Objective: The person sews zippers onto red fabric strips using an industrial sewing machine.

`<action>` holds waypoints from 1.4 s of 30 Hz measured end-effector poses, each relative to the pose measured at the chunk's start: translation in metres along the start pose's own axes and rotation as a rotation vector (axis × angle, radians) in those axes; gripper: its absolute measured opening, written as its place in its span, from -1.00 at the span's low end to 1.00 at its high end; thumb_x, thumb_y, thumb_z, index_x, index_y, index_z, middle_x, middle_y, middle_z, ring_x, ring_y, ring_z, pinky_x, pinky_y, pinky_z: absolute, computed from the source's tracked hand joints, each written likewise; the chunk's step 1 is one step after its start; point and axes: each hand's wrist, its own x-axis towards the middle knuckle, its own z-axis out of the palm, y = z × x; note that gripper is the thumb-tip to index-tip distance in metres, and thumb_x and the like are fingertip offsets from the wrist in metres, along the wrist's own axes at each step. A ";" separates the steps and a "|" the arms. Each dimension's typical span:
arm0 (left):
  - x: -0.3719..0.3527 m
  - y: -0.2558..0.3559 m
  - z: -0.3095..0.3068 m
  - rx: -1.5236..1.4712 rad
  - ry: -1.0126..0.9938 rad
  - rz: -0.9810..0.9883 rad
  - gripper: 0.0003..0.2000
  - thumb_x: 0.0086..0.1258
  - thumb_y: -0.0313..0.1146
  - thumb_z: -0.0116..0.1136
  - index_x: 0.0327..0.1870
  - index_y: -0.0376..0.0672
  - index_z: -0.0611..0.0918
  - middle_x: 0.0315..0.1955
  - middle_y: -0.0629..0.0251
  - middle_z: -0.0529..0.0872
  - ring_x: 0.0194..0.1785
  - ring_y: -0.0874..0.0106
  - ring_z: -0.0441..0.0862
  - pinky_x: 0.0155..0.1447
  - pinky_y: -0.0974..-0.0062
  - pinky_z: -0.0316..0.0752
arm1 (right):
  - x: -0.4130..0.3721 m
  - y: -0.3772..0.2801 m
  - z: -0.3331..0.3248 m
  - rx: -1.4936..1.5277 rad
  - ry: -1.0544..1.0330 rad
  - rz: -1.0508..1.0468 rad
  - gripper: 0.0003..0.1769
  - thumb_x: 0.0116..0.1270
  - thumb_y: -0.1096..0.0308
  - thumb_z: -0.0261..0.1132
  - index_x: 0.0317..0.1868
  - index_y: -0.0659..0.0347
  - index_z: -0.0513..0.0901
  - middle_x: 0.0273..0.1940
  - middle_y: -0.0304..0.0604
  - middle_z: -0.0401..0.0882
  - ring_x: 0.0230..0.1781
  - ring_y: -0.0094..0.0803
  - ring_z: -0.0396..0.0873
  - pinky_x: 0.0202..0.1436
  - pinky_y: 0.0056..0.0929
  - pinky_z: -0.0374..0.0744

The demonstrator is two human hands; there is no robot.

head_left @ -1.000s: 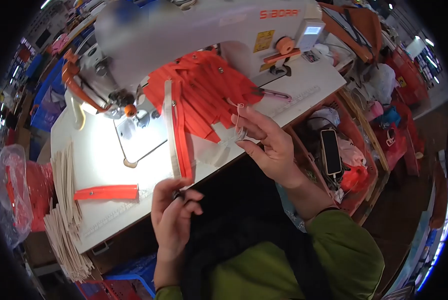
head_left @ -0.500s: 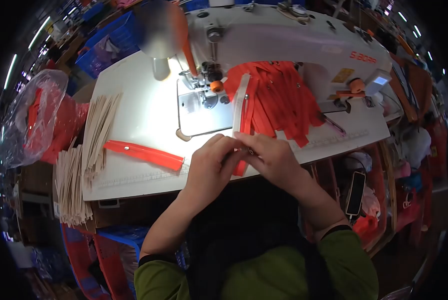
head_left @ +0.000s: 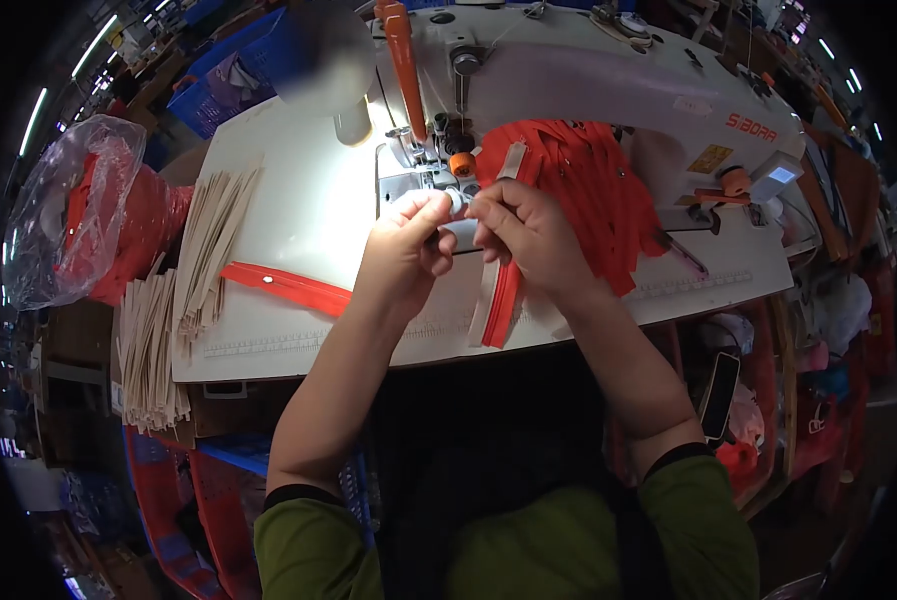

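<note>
My left hand (head_left: pixel 405 250) and my right hand (head_left: pixel 528 232) meet just in front of the needle of a white sewing machine (head_left: pixel 608 80), both pinching a small pale piece (head_left: pixel 457 203) between their fingertips. A long orange strip with a beige band (head_left: pixel 498 300) hangs from under my right hand toward the table's front edge. A pile of orange strips (head_left: pixel 588 185) lies on the machine bed right of my hands. One orange strip with a snap (head_left: pixel 283 287) lies alone on the white table (head_left: pixel 298 200) left of my left hand.
Stacks of beige strips (head_left: pixel 203 250) fan over the table's left edge. A clear bag of orange pieces (head_left: pixel 73 215) sits further left. A phone (head_left: pixel 719 395) rests in a side bin at right. Blue crates (head_left: pixel 233 75) stand behind the table.
Both hands have moved up from the table's front edge to the needle area. One second ago they were apart, the right one lifted with a thread loop.
</note>
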 end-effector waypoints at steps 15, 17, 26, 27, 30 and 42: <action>0.015 0.018 0.005 -0.118 -0.003 0.107 -0.81 0.43 -0.34 0.23 -0.09 -0.22 0.54 -0.26 0.13 0.68 -0.46 0.52 0.51 -0.50 0.67 0.35 | -0.011 -0.009 -0.005 0.611 0.141 -0.087 -0.83 0.54 0.36 0.10 0.01 0.16 0.58 -0.07 -0.19 0.64 -0.22 -0.52 0.62 -0.26 -0.55 0.54; 0.016 0.018 0.005 -0.118 -0.006 0.092 -0.81 0.43 -0.34 0.23 -0.09 -0.22 0.54 -0.26 0.11 0.69 -0.46 0.51 0.51 -0.49 0.67 0.36 | -0.035 -0.025 -0.030 0.806 0.143 -0.235 -0.84 0.53 0.37 0.11 0.03 0.13 0.57 -0.02 -0.22 0.62 -0.17 -0.53 0.57 -0.22 -0.56 0.51; 0.023 0.016 0.002 -0.168 0.015 -0.001 -0.79 0.44 -0.34 0.21 -0.06 -0.27 0.54 -0.26 0.04 0.70 -0.46 0.49 0.52 -0.49 0.65 0.39 | -0.338 -0.094 -0.298 0.878 0.504 -0.673 -0.70 0.55 0.43 0.04 0.16 0.47 0.43 0.15 0.07 0.53 0.18 -0.12 0.51 0.41 -0.16 0.42; 0.024 0.015 0.002 -0.195 0.004 -0.026 -0.79 0.44 -0.35 0.20 -0.06 -0.28 0.55 -0.26 0.03 0.70 -0.45 0.49 0.53 -0.49 0.65 0.39 | -0.354 -0.091 -0.295 0.639 0.602 -0.727 -0.70 0.55 0.43 0.04 0.17 0.44 0.44 0.17 0.12 0.52 0.22 -0.13 0.49 0.42 -0.18 0.41; 0.036 0.007 -0.014 -0.247 -0.031 -0.044 -0.78 0.45 -0.35 0.19 -0.05 -0.30 0.56 -0.21 0.00 0.69 -0.43 0.48 0.54 -0.49 0.64 0.40 | -0.364 -0.079 -0.263 0.184 0.923 -0.759 -0.71 0.54 0.42 0.06 0.15 0.41 0.47 0.21 0.16 0.51 0.26 -0.15 0.48 0.43 -0.22 0.39; -0.006 -0.005 0.008 0.067 0.034 0.065 -0.77 0.45 -0.34 0.19 -0.07 -0.36 0.59 -0.34 0.22 0.71 -0.41 0.47 0.60 -0.40 0.61 0.46 | -0.145 -0.104 -0.122 -0.060 0.636 -0.585 -0.82 0.50 0.52 0.09 -0.02 0.39 0.58 -0.09 0.04 0.65 0.11 -0.08 0.62 0.22 -0.29 0.59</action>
